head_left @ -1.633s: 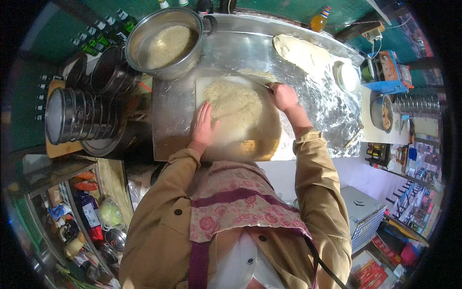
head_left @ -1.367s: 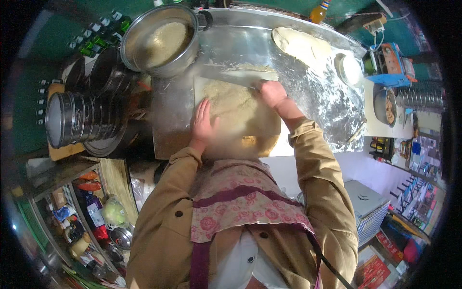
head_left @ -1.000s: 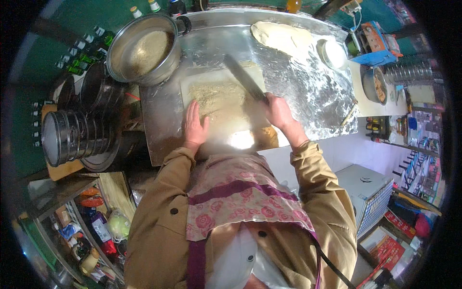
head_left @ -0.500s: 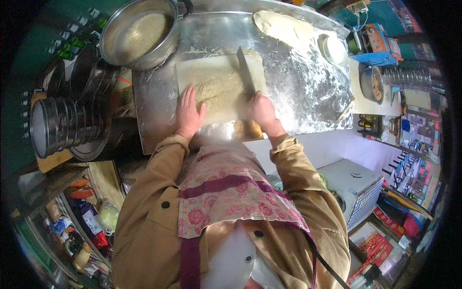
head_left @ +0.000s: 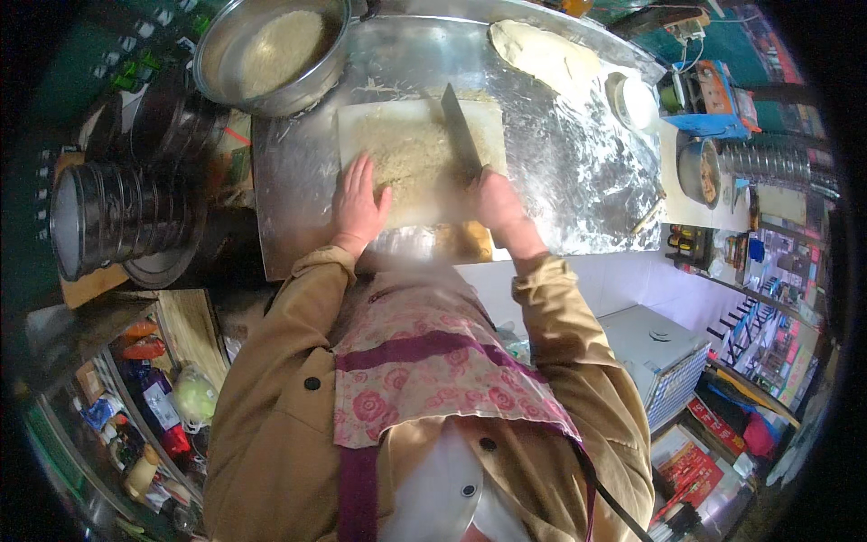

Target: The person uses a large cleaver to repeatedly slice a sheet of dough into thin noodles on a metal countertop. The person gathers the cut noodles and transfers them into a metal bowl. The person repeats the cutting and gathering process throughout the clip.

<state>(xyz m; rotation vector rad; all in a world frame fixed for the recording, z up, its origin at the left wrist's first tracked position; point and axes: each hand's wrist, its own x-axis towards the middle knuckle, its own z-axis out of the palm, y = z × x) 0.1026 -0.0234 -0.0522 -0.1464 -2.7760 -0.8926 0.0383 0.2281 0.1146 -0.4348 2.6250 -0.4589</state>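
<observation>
Two bare hands work at a floured metal table (head_left: 578,172). Right hand (head_left: 499,200) is clenched around the handle of a broad knife (head_left: 461,135); the blade runs away from the grip, lying across the folded dough sheet (head_left: 406,154). Left hand (head_left: 358,200) lies flat, fingers spread and not gripping, pressing the near left part of the dough, just left of the knife hand. Dough rests on a pale cutting board (head_left: 492,117), directly ahead of both hands. Beyond the left hand, up and to the left, stands a large metal bowl (head_left: 271,54) holding pale contents. Beyond the knife tip, to the right, lies a second dough piece (head_left: 546,54), with a small white dish (head_left: 635,101) beside it. Well left of the left hand sits a stack of dark round tins (head_left: 122,221).
</observation>
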